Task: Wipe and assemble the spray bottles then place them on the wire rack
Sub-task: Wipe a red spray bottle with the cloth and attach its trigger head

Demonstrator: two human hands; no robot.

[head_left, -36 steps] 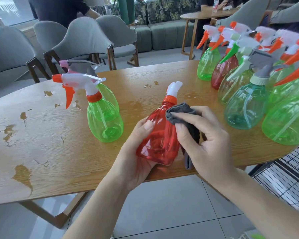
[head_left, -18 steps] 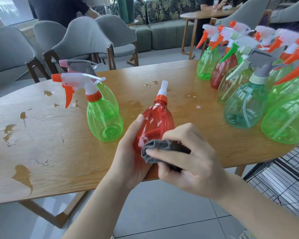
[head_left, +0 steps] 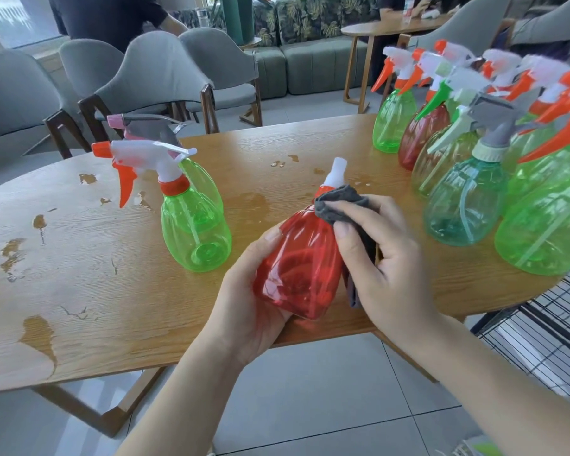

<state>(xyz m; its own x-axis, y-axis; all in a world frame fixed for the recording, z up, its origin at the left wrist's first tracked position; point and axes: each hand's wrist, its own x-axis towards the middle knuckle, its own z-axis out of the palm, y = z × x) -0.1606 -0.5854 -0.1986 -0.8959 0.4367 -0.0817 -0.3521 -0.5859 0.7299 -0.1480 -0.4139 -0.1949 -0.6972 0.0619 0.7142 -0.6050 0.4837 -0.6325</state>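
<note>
A red spray bottle [head_left: 298, 268] is tilted over the table's near edge, its white spray head pointing away from me. My left hand [head_left: 244, 301] grips its base from below and the left. My right hand [head_left: 382, 261] holds a grey cloth [head_left: 338, 204] and presses it against the bottle's neck and right shoulder. Two green bottles [head_left: 195, 235] with spray heads stand upright on the wooden table [head_left: 89, 291], left of the red one. Part of the black wire rack [head_left: 540, 327] shows at the lower right, beside the table.
Several assembled bottles [head_left: 464, 205], green, red and teal, crowd the table's right end. Wet patches [head_left: 38, 334] mark the left of the tabletop. Grey chairs [head_left: 152, 80] stand behind the table, with a person and a sofa further back.
My right hand has carried the cloth from the bottle's lower body up to its neck. The bottle has tipped slightly in my left hand.
</note>
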